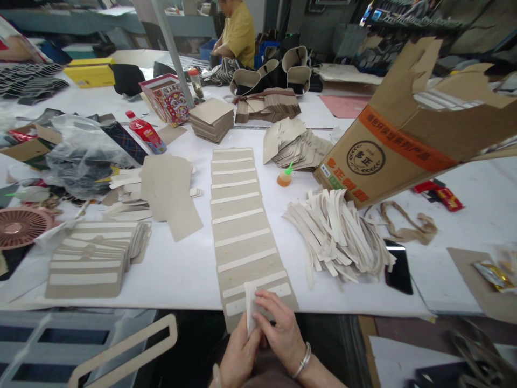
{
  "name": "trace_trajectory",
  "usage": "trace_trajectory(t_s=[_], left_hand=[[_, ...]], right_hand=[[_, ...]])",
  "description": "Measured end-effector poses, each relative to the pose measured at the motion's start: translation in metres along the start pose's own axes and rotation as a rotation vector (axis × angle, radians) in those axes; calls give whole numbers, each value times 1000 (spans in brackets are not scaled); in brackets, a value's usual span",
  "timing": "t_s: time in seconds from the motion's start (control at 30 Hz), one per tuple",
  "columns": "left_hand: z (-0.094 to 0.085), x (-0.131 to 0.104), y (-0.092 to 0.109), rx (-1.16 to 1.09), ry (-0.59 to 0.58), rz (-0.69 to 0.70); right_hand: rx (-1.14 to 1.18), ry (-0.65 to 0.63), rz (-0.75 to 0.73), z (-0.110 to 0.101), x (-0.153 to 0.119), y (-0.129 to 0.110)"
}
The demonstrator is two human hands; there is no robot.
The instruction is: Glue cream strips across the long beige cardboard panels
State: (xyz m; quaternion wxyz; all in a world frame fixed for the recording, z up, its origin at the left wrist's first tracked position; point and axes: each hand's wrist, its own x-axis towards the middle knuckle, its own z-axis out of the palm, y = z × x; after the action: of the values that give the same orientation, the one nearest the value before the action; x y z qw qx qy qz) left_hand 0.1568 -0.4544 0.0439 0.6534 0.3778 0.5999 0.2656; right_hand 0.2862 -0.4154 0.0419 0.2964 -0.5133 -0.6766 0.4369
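Observation:
Low at the table's front edge, my left hand (pixel 241 347) is closed around the lower end of a small bundle of pale strips (pixel 249 304). Against the bundle's right side, my right hand (pixel 283 330) has its thumb and fingers bent onto the strips; a bangle circles that wrist. Just beyond both hands runs a column of overlapping beige boards (pixel 242 221), each with a whitish strip lying across it. To the right spreads a loose heap of similar strips (pixel 337 237).
Stacked boards with strips (pixel 86 264) lie left, near a pink fan (pixel 24 226). A small glue bottle (pixel 285 177) stands behind the heap. A tilted cardboard box (pixel 388 145) and a phone (pixel 399 268) are right. A person in yellow (pixel 238 32) is across the table.

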Motion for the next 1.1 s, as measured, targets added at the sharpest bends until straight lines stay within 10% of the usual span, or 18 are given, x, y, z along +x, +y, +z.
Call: trace_trajectory(t_s=[0.3, 0.57, 1.1], left_hand=[[-5, 1, 2, 196, -27, 58], [-2, 2, 3, -54, -44, -49], [-4, 4, 13, 9, -62, -36]], right_hand=[[235, 15, 284, -3, 15, -17], [480, 65, 520, 1, 21, 3], [61, 102, 163, 1, 11, -2]])
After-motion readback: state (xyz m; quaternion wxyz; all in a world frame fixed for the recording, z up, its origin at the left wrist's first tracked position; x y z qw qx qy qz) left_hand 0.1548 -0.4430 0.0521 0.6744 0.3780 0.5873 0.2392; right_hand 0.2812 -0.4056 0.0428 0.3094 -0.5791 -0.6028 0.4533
